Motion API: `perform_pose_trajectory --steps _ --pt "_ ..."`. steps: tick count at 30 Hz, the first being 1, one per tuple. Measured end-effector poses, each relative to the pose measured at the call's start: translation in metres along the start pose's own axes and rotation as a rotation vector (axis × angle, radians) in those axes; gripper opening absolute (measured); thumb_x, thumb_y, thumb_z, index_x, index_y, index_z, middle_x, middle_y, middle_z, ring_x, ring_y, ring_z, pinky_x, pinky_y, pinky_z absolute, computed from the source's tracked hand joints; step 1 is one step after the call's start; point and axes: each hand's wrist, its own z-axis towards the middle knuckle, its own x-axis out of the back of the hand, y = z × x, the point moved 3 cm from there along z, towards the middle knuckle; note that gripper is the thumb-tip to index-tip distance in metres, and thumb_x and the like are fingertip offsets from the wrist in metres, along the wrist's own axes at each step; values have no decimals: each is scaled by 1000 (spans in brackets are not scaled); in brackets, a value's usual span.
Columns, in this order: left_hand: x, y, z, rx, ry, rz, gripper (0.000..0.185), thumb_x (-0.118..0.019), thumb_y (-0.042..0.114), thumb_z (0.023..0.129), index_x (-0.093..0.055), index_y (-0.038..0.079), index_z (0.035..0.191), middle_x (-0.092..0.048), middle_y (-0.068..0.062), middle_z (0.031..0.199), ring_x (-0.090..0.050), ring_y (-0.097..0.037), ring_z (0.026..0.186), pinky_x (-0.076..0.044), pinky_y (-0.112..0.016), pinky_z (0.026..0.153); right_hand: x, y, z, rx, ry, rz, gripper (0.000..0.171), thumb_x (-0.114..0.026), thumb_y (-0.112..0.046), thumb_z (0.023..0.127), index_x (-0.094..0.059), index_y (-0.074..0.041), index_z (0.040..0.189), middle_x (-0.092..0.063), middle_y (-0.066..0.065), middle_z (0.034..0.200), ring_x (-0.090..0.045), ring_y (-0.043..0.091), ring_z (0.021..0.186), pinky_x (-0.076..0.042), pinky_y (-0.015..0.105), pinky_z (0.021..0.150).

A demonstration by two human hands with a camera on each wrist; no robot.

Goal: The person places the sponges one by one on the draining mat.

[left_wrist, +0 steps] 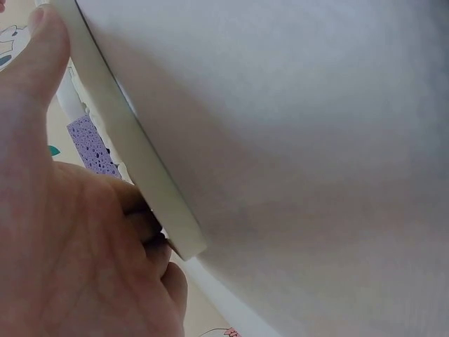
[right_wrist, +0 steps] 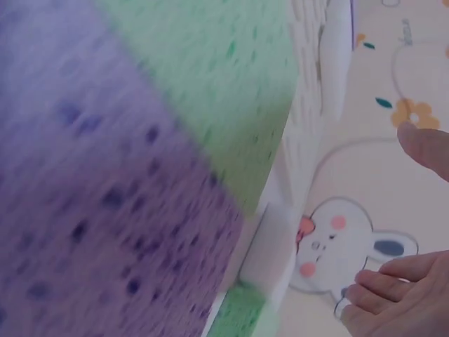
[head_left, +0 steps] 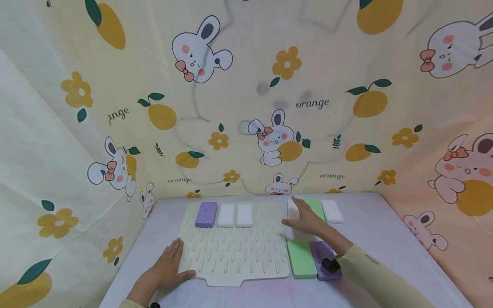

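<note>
My left hand (head_left: 168, 266) lies along the left edge of a cream ribbed board (head_left: 257, 246), with fairly straight fingers and the thumb at its front edge. On the board's back part sit a purple sponge (head_left: 206, 214) and two white sponges (head_left: 226, 215) side by side. My right hand (head_left: 307, 219), thumb and fingers spread, hovers over a white sponge (head_left: 291, 208) to the right of the board and partly hides it. In the right wrist view nothing lies between the thumb and fingers.
Beside the covered white sponge are a green sponge (head_left: 317, 208) and another white one (head_left: 332, 211). Nearer the front, a green sponge (head_left: 301, 259) and a purple sponge (head_left: 321, 250) lie against the board's right side. A patterned curtain (head_left: 246, 85) encloses the table (head_left: 369, 239).
</note>
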Motion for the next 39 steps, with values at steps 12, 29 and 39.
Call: perform_pose_trajectory --steps 12,29,39 --pt "-3 -2 0 -24 6 -36 127 -73 71 89 -22 -21 159 -17 -41 170 -16 -56 159 -16 -67 130 17 31 -16 -28 23 -22 113 -81 -51 94 -19 8 167 -24 38 169 -23 59 155 -28 75 122" --pt "1 2 -1 -10 5 13 121 -75 65 92 -23 -21 159 -19 -40 170 -18 -54 160 -19 -64 131 43 63 -36 9 56 -9 107 -81 -42 97 -19 13 164 -24 43 165 -26 64 151 -31 80 118" --pt "0 3 -1 -10 4 -15 122 -75 66 91 -23 -20 160 -18 -40 170 -17 -56 159 -16 -66 131 55 91 -36 -51 45 -48 111 -82 -44 95 -17 12 165 -20 43 167 -21 65 152 -24 79 121"
